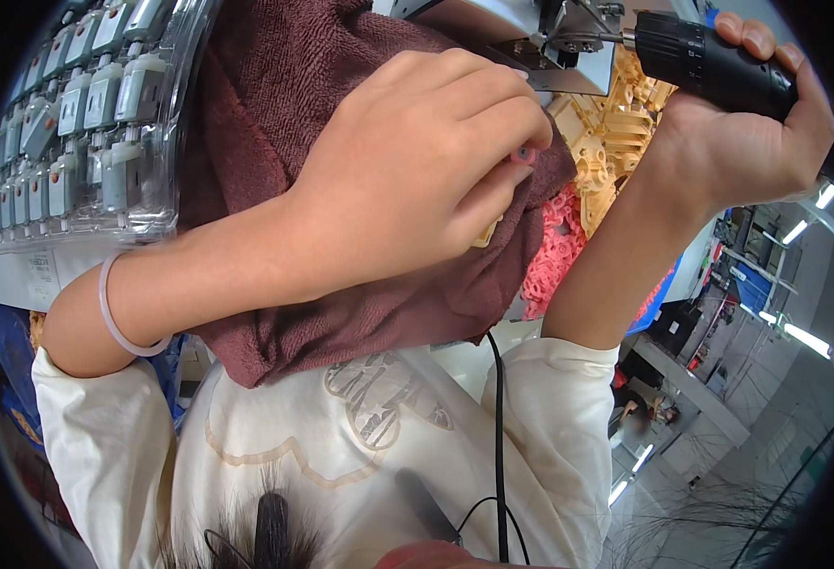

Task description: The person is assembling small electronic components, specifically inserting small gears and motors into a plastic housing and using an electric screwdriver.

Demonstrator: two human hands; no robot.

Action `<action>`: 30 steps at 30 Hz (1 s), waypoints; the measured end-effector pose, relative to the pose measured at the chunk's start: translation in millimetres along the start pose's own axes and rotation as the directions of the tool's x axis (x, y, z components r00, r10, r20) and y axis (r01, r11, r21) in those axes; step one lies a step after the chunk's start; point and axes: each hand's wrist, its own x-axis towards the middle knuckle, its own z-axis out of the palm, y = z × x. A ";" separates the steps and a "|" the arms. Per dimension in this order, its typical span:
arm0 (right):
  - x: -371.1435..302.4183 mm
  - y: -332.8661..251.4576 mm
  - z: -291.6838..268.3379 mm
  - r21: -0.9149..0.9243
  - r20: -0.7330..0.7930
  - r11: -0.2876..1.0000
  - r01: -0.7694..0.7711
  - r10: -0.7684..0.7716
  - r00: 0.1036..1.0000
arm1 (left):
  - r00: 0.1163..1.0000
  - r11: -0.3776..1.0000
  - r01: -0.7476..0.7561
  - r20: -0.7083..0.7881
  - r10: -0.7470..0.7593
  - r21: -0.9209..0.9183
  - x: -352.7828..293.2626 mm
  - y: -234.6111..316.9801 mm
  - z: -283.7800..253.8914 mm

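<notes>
My right hand point(734, 142) is wrapped round a black electric screwdriver point(711, 63), held almost level at the upper right. The screwdriver's thin bit points left and reaches the metal mechanism of a screw feeder point(583, 40). My left hand point(417, 161) is closed over a dark brown towel point(284, 104), palm down. A small pink plastic part point(523, 154) shows between its thumb and forefinger. Under the thumb, the edge of a pale yellow plastic part point(486, 234) peeks out; most of it is hidden by the hand.
At the left stands a clear plastic tray point(175, 142) filled with small grey motors point(73, 100). Pink plastic parts point(557, 251) and cream plastic parts point(616, 133) are heaped right of the towel, near a blue bin edge point(661, 294). A black cable point(500, 427) hangs in front of my shirt.
</notes>
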 end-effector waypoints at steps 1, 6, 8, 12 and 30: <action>-1.5 1.8 2.9 -0.008 0.008 1.000 -0.003 0.003 1.000 | 1.000 1.000 0.007 0.002 -0.007 -0.005 -1.2 -0.7 -0.4; -1.7 8.4 9.1 -0.048 0.046 0.999 -0.002 0.004 0.999 | 0.999 1.000 -0.012 -0.052 0.012 -0.003 -1.4 -3.6 1.2; 2.7 10.7 3.8 -0.067 0.058 0.998 0.002 0.002 0.998 | 0.998 1.000 -0.014 -0.058 0.014 0.004 -3.2 -4.2 1.1; 10.7 11.5 -4.8 -0.106 0.077 0.994 0.018 -0.010 0.997 | 0.997 1.000 -0.029 -0.067 0.029 0.005 -3.6 -4.7 1.6; -16.9 -10.6 15.0 -0.287 0.162 0.952 0.108 -0.062 0.985 | 0.996 0.997 -0.068 0.063 0.065 0.049 9.2 3.4 -11.5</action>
